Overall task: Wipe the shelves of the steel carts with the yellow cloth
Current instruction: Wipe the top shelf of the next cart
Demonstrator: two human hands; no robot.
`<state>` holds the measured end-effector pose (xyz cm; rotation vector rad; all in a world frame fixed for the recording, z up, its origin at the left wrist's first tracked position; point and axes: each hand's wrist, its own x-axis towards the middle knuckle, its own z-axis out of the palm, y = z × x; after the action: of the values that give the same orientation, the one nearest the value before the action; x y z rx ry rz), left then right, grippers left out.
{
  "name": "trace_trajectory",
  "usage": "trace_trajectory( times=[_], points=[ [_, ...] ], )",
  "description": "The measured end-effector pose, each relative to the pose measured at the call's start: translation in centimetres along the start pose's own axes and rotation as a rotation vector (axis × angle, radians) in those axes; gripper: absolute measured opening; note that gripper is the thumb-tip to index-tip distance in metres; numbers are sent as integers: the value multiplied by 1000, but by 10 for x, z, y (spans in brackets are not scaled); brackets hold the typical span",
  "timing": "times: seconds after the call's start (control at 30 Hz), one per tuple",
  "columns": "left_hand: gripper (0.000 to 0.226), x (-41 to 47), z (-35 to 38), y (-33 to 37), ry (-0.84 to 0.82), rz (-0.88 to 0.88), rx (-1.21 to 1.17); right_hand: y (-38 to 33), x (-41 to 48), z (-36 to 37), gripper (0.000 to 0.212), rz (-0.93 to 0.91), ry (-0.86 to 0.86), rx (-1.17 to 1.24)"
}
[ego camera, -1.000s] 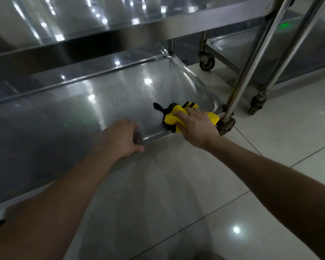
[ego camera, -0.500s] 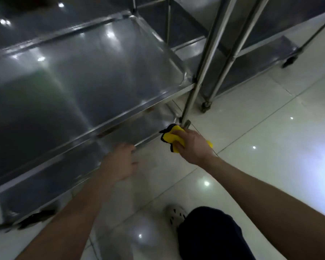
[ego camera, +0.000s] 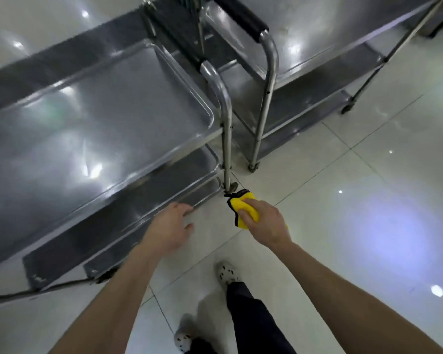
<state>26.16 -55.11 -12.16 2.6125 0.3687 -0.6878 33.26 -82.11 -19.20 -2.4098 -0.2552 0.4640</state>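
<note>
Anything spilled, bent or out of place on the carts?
Nothing stands out. Both carts stand level, no spill or dent visible through the glare. The right hand grips the cloth over the floor, off the shelves; the left hand hovers open.

No readable text
Nothing legible on the near cart (ego camera: 100, 111) at ten o'clock, the far cart (ego camera: 317, 29) at one o'clock, or the yellow cloth (ego camera: 248, 208).

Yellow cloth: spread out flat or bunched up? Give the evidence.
Bunched up. The yellow cloth is a thick wad gripped in the right hand, its dark edge trim crumpled together at one end.
</note>
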Motion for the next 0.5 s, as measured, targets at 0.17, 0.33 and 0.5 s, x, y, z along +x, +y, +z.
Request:
trace_trajectory(
  times=[0.17, 0.33, 0.5],
  points=[
    [53, -23, -40, 51, 98, 15, -9, -11, 2, -59, 44, -52, 48, 56],
    [53, -50, -51, 98, 189, 29, 7, -6, -15, -119, 38, -129, 152, 104],
    [55, -82, -38, 133, 286, 41, -109, 6, -49, -180, 36, -206, 148, 40]
  ],
)
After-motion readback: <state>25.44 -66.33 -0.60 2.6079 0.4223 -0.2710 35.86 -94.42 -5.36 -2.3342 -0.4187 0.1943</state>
